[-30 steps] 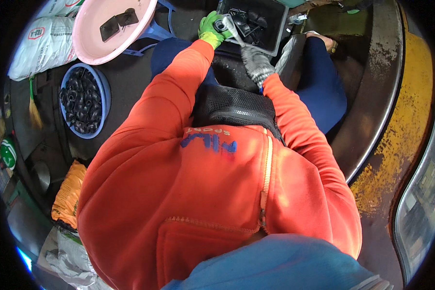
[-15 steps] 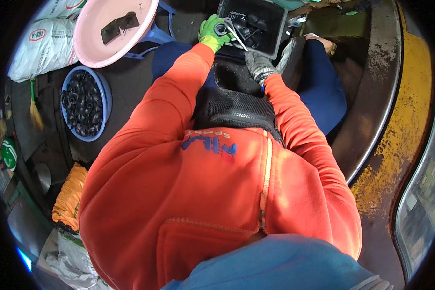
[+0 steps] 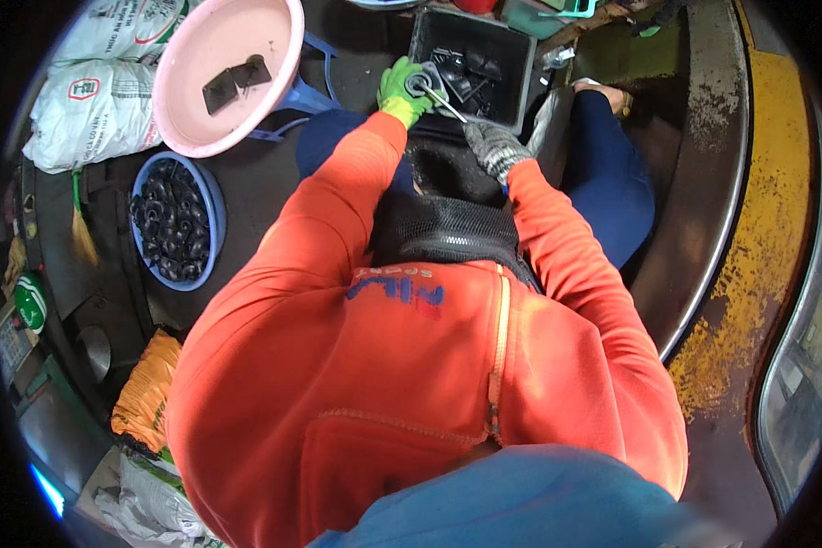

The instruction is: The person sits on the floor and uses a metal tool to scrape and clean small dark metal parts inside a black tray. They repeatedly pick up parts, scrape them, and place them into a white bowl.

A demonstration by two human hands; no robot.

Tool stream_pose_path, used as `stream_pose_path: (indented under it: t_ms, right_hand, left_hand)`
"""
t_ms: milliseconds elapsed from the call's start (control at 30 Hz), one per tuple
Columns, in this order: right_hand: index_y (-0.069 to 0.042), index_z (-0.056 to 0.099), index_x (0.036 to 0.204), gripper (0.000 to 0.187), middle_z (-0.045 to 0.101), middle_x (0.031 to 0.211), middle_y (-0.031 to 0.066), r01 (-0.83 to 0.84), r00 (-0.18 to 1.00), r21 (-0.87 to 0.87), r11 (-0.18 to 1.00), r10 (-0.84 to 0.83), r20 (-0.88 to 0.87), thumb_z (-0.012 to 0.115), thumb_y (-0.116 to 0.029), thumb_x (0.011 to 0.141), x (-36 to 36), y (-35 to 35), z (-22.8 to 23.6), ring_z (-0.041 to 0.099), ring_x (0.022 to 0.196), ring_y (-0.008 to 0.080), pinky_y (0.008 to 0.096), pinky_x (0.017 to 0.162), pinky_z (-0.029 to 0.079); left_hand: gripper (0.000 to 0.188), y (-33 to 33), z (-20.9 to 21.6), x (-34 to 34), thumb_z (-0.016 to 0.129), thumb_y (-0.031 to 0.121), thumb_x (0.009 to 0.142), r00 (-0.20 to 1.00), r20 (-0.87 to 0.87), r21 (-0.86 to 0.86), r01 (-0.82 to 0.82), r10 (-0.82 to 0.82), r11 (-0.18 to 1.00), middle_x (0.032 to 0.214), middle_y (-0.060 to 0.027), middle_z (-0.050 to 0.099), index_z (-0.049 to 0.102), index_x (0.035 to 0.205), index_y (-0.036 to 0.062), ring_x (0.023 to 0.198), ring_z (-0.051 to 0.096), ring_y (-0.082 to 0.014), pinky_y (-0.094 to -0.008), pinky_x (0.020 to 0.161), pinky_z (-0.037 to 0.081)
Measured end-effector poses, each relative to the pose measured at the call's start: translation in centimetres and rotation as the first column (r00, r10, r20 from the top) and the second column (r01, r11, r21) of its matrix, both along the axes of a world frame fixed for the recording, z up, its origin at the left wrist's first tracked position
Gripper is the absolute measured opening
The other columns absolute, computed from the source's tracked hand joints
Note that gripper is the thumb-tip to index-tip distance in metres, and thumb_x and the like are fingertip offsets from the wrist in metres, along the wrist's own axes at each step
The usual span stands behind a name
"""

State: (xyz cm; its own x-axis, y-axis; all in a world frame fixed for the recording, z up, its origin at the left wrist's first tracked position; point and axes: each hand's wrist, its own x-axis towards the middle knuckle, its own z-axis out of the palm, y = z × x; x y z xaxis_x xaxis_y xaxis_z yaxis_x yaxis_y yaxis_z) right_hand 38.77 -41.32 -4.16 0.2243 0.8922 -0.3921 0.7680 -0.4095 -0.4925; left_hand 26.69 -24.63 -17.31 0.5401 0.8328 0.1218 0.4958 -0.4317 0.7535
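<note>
My left hand (image 3: 396, 99), in a green and yellow glove, is closed on a small dark part with a round ring (image 3: 417, 84). In a grey knit glove, my right hand (image 3: 496, 150) grips a slim, straight metal tool (image 3: 446, 104), whose far end meets the ring of the part. A bit of blue shows below the right glove; whether it belongs to the tool I cannot tell. Both hands are at the near side of a black bin (image 3: 523, 80) that holds several black plastic pieces (image 3: 466, 75).
A pink basin (image 3: 169, 73) with two flat dark pieces stands on a blue stool (image 3: 307, 94) to the left. Below it is a blue tub (image 3: 217, 215) full of black parts. White sacks (image 3: 96, 114) lie far left. A yellow, worn metal edge (image 3: 735, 283) curves along the right.
The view has shifted slightly, so most things sit a little lower and farther right. The tool's tip has moved from across the part's edge to its ring. Both grips stay closed.
</note>
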Motion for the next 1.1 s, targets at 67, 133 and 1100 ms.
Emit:
stream_pose_path:
  t_ms: [67, 133, 1100]
  right_hand:
    - [0.000, 0.053, 0.113, 0.051, 0.058, 0.104, 0.0163, 0.157, 0.964, 0.056, 0.986, -0.141, -0.224, 0.034, -0.043, 0.092, 0.4, -0.5, 2.0, 0.053, 0.098, 0.0293, 0.0355, 0.085, 0.040]
    - [-0.003, 0.056, 0.108, 0.039, 0.058, 0.087, 0.0068, 0.293, 0.893, 0.246, 0.924, -0.173, -0.415, 0.042, -0.036, 0.092, 1.4, -2.0, 5.0, 0.053, 0.074, 0.0169, 0.0267, 0.065, 0.042]
    - [-0.013, 0.055, 0.091, 0.015, 0.046, 0.059, -0.0049, 0.769, -0.243, -0.440, 0.464, -0.424, -0.872, 0.049, -0.026, 0.090, 6.4, -5.3, 7.2, 0.037, 0.042, 0.0064, 0.0202, 0.036, 0.030]
  left_hand:
    - [0.068, 0.2, 1.0, 0.0, 0.083, 0.036, 0.048, 0.995, -0.100, 0.137, 0.042, -0.028, 0.990, 0.117, -0.0159, 0.054, 0.059, 0.105, 0.0095, 0.111, 0.046, -0.0348, -0.0442, 0.097, 0.035]
    - [0.073, 1.1, 2.8, 0.2, 0.084, 0.030, 0.053, 1.000, 0.011, -0.126, 0.008, -0.006, 0.992, 0.111, -0.0130, 0.056, 0.053, 0.113, 0.0028, 0.098, 0.055, -0.0296, -0.0411, 0.088, 0.043]
    - [0.065, 1.8, 6.4, 13.7, 0.072, 0.043, 0.054, 0.242, -0.837, -0.328, 0.495, -0.491, 0.805, 0.117, -0.0081, 0.058, 0.060, 0.113, 0.0187, 0.106, 0.056, -0.0261, -0.0378, 0.090, 0.044]
